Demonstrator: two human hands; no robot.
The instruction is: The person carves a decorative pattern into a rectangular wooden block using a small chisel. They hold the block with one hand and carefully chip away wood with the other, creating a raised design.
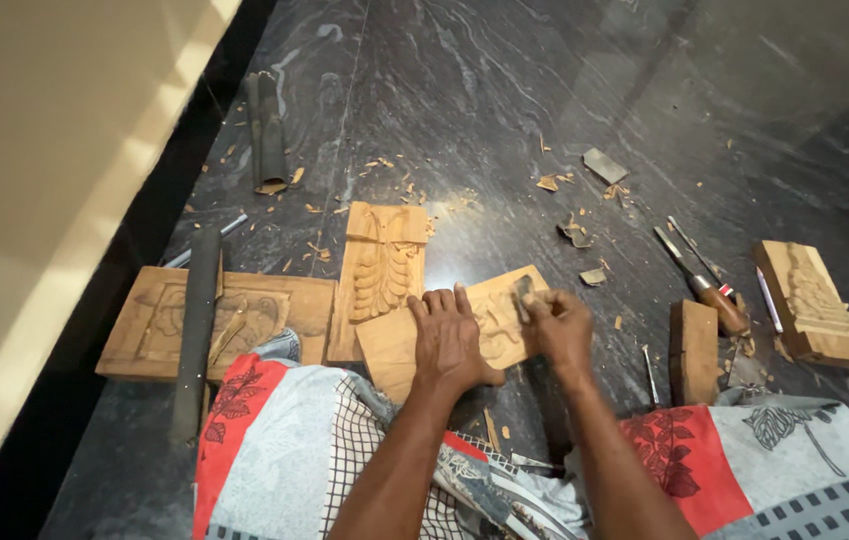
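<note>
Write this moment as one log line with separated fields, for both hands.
left hand: flat on small wooden carving panel | right hand: grips small tool on panel | nearby: leaf-carved panel, chisels, wood chips

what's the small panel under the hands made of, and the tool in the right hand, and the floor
Small panel: looks like pale unfinished wood, matte, with carved relief and loose chips around it.
Tool in the right hand: grey, probably metal; mostly hidden by the fingers.
Floor: dark veined stone, polished, since it shows soft reflections.
Left hand rests flat on the panel.
</note>
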